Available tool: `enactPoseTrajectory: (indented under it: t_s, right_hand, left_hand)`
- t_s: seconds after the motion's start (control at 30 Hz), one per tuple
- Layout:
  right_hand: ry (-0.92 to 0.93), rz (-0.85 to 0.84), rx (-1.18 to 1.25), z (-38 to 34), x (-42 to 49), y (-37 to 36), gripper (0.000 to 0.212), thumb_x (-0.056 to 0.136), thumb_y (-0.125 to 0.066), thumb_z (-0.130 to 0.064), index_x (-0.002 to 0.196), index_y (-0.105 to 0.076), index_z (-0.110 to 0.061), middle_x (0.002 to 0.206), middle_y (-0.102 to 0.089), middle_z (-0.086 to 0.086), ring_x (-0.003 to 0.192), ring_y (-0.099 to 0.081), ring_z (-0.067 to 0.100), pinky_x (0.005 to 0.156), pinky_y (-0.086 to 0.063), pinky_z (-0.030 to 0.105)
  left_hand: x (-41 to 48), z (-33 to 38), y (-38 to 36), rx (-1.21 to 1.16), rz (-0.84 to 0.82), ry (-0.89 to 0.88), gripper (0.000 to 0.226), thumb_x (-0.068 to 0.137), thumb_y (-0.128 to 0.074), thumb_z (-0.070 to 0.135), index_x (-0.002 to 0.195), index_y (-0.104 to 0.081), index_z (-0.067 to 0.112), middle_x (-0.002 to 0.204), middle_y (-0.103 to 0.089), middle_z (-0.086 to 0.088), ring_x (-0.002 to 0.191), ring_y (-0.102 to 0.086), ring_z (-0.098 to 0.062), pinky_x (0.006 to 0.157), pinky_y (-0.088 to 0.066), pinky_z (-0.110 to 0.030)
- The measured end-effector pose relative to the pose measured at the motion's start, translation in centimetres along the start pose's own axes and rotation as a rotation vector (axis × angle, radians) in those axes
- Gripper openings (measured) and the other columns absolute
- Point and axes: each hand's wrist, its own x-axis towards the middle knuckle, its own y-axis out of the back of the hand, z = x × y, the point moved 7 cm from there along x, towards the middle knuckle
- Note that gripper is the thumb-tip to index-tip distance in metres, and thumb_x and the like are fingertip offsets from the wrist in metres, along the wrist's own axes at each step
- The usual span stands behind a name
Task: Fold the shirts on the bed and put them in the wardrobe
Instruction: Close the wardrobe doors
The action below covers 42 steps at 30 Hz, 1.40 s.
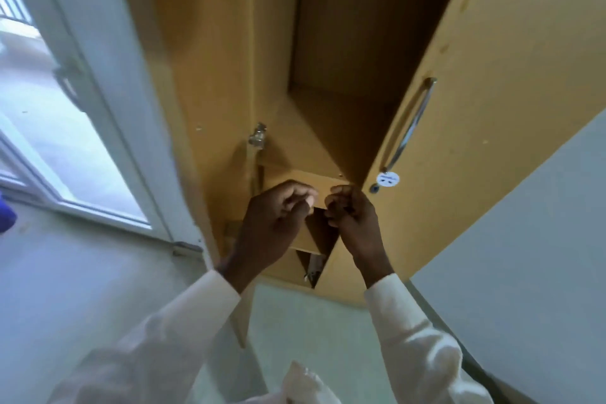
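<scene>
A light wooden wardrobe (pixel 331 52) stands open in front of me, and its upper compartment holds nothing that I can see. My left hand (pixel 278 220) and my right hand (pixel 354 220) are raised side by side before the shelf edge (pixel 314 184). The fingers of both hands are curled, and I see nothing in them. No shirt and no bed are in view. White sleeves cover both of my arms.
The right wardrobe door (pixel 511 82) swings out toward me, with a long metal handle (pixel 410 128) and a keyhole below it. The left door (pixel 203 82) stands open beside a white glazed door (pixel 65 115). A blue object (pixel 5 213) shows at the left edge.
</scene>
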Motion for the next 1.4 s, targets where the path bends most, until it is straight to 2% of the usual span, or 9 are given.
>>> enactPoseTrajectory:
  t_s: [0.07, 0.17, 0.3, 0.43, 0.57, 0.73, 0.93, 1.23, 1.4]
  right_hand:
    - [0.057, -0.141, 0.045, -1.7, -2.0, -4.4, 0.016, 0.093, -0.060, -0.004, 0.103, -0.067, -0.013, 0.094, -0.072, 0.012, 0.083, -0.067, 0.019, 0.073, -0.054, 0.036]
    - [0.135, -0.275, 0.130, -4.3, -4.1, -9.2, 0.004, 0.095, -0.066, -0.008, 0.097, -0.069, -0.008, 0.090, -0.069, 0.016, 0.079, -0.064, 0.023, 0.071, -0.053, 0.036]
    - [0.163, -0.352, 0.250, -6.8, -6.4, -13.2, 0.034, 0.091, -0.071, -0.028, 0.089, -0.062, 0.005, 0.085, -0.062, 0.028, 0.079, -0.062, 0.028, 0.075, -0.053, 0.037]
    - [0.204, -0.357, 0.185, -7.6, -7.9, -15.0, 0.037, 0.085, -0.078, -0.039, 0.085, -0.065, -0.005, 0.083, -0.065, 0.022, 0.078, -0.061, 0.043, 0.073, -0.053, 0.052]
    - [0.261, -0.257, 0.129, -8.7, -8.8, -14.7, 0.023, 0.083, -0.082, -0.023, 0.087, -0.063, -0.010, 0.080, -0.066, 0.005, 0.074, -0.063, 0.026, 0.070, -0.054, 0.041]
    - [0.289, -0.186, 0.095, -9.1, -8.7, -12.5, 0.023, 0.083, -0.081, -0.017, 0.095, -0.062, -0.014, 0.080, -0.063, -0.004, 0.073, -0.060, 0.015, 0.068, -0.055, 0.037]
    - [0.290, -0.147, 0.037, -8.4, -7.7, -6.9, 0.022, 0.081, -0.080, -0.014, 0.091, -0.063, -0.005, 0.081, -0.064, 0.002, 0.078, -0.060, 0.011, 0.072, -0.051, 0.022]
    - [0.136, -0.019, -0.101, -4.8, -1.8, 4.0, 0.032, 0.079, -0.083, -0.038, 0.094, -0.069, -0.014, 0.082, -0.070, -0.007, 0.074, -0.064, 0.010, 0.071, -0.051, 0.028]
    - [0.058, 0.095, -0.088, -3.6, 3.3, 9.4, 0.036, 0.085, -0.072, -0.053, 0.104, -0.066, -0.022, 0.095, -0.070, 0.006, 0.090, -0.068, 0.023, 0.078, -0.058, 0.042]
  left_hand:
    - [-3.4, 1.0, 4.0, 0.039, 0.083, -0.054, 0.015, 0.095, -0.060, 0.025, 0.103, -0.071, 0.022, 0.085, -0.074, 0.005, 0.077, -0.071, -0.017, 0.070, -0.059, -0.046]
    - [-7.2, 2.9, 9.6, 0.128, 0.308, -0.217, 0.009, 0.095, -0.062, 0.012, 0.094, -0.070, 0.015, 0.068, -0.068, 0.005, 0.060, -0.066, -0.013, 0.055, -0.055, -0.036]
    - [-9.3, 3.2, 15.5, 0.263, 0.603, -0.339, 0.014, 0.096, -0.057, 0.006, 0.108, -0.064, 0.010, 0.091, -0.065, -0.001, 0.083, -0.064, -0.012, 0.067, -0.054, -0.029]
    - [-6.2, 0.6, 16.5, 0.161, 0.379, -0.112, 0.040, 0.104, -0.049, 0.025, 0.144, -0.047, 0.020, 0.137, -0.052, 0.013, 0.121, -0.053, 0.003, 0.093, -0.049, -0.016]
    - [-5.0, 0.3, 15.8, 0.103, 0.250, -0.121, 0.033, 0.105, -0.045, 0.027, 0.136, -0.053, 0.032, 0.111, -0.065, 0.030, 0.103, -0.065, 0.001, 0.085, -0.059, -0.035]
    - [-3.6, -0.1, 14.7, 0.008, 0.210, -0.132, 0.028, 0.101, -0.055, 0.025, 0.127, -0.065, 0.018, 0.113, -0.071, 0.007, 0.107, -0.068, -0.016, 0.086, -0.059, -0.048]
    - [-1.7, 0.8, 9.6, 0.024, 0.088, -0.192, 0.019, 0.100, -0.056, 0.022, 0.114, -0.065, 0.013, 0.099, -0.071, 0.005, 0.097, -0.068, -0.020, 0.081, -0.058, -0.051]
    - [4.3, 1.7, -1.3, 0.028, -0.155, -0.163, 0.019, 0.101, -0.053, 0.030, 0.103, -0.065, 0.016, 0.096, -0.072, 0.008, 0.094, -0.069, -0.007, 0.088, -0.057, -0.043]
    - [8.0, 1.7, -5.6, 0.076, -0.165, -0.142, 0.021, 0.102, -0.051, 0.035, 0.099, -0.063, 0.018, 0.090, -0.071, 0.008, 0.090, -0.068, -0.007, 0.085, -0.057, -0.042]
